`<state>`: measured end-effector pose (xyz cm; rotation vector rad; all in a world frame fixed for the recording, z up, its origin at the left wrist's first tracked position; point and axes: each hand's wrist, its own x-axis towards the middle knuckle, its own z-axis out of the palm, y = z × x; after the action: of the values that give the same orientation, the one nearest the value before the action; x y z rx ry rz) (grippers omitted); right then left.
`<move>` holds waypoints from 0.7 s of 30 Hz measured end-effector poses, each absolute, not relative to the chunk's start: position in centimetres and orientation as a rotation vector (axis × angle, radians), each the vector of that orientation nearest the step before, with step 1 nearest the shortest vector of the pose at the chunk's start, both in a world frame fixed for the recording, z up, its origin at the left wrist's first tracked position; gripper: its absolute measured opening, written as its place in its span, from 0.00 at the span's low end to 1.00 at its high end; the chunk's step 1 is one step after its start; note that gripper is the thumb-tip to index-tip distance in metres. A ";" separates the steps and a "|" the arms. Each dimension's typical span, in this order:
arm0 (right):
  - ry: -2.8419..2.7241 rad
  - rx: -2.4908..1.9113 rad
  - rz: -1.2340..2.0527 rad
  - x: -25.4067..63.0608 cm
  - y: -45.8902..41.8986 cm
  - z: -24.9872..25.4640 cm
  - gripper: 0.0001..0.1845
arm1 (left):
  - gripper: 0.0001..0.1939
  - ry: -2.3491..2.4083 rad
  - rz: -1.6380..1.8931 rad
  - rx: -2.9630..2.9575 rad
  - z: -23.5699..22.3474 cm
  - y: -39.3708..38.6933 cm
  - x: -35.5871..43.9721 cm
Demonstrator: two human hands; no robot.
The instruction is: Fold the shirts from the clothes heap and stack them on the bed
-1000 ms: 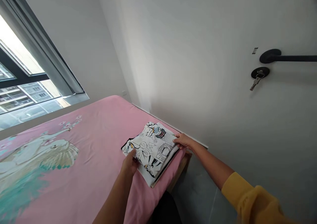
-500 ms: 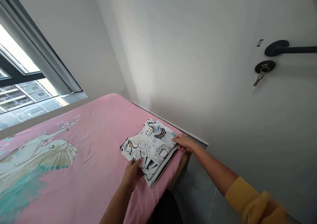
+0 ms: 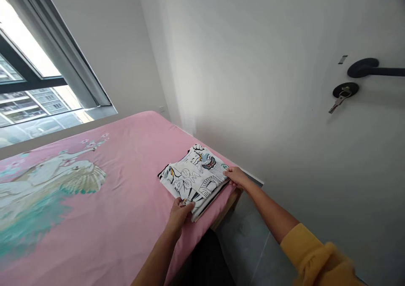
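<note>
A folded white T-shirt (image 3: 190,174) with black comic-style print and a few coloured patches lies on a pink bedsheet (image 3: 136,159), near the bed's corner. Layers of white, black and beige cloth show beneath it along the near right edge. My left hand (image 3: 181,215) grips the near left edge, its thumb on top of the print and some fingers against the side. At the right corner my right hand (image 3: 236,177) pinches the T-shirt, thumb above and fingertips hidden under the cloth.
A white door with a black handle (image 3: 363,68) and keys (image 3: 339,100) in its lock stands at the right. Past the bed's wooden frame (image 3: 226,210) is a grey tiled floor (image 3: 249,239). A window (image 3: 34,66) with a grey curtain (image 3: 68,45) is at the left.
My left hand has slid along the T-shirt's edge toward its near corner. My right hand stays at the right corner. The whole view has shifted slightly.
</note>
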<state>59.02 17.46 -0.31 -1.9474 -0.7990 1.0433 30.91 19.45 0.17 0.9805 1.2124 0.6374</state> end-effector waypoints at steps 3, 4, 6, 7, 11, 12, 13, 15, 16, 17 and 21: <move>-0.799 -1.950 1.061 59.1 17.5 -0.2 0.06 | 0.36 1.304 0.625 1.075 -0.1 18.3 30.6; -0.795 -1.950 1.065 59.0 17.5 0.0 0.06 | 0.37 1.320 0.618 1.087 -0.2 18.0 30.5; -0.782 -1.950 1.060 58.8 17.2 0.4 0.05 | 0.36 1.303 0.615 1.071 -0.5 17.7 30.3; -0.774 -1.950 1.050 58.6 17.1 0.7 0.04 | 0.35 1.280 0.621 1.051 -0.6 17.5 30.2; -0.775 -1.965 0.963 57.9 16.2 1.5 0.08 | 0.36 1.193 0.677 0.948 -0.8 17.1 30.2; -0.785 -1.978 0.936 57.7 15.9 1.6 0.08 | 0.36 1.182 0.687 0.933 -0.9 17.1 30.2; -0.797 -1.997 0.907 57.6 15.6 1.6 0.09 | 0.36 1.175 0.694 0.924 -0.9 16.9 30.3; -0.824 -2.056 0.831 57.6 15.1 1.7 0.09 | 0.37 1.180 0.704 0.914 -0.9 16.7 30.4; -0.838 -2.090 0.774 57.5 15.0 1.7 0.09 | 0.37 1.188 0.710 0.911 -0.9 16.6 30.4; -0.854 -2.121 0.700 57.4 14.8 1.8 0.11 | 0.37 1.195 0.715 0.911 -0.9 16.5 30.3; -0.998 -2.136 0.378 55.7 15.6 2.8 0.21 | 0.36 1.204 0.702 0.945 -1.1 15.4 29.8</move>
<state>55.69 15.63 2.84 -2.1358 -0.9982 0.3778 29.75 15.39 -1.12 0.9455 1.2040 0.7019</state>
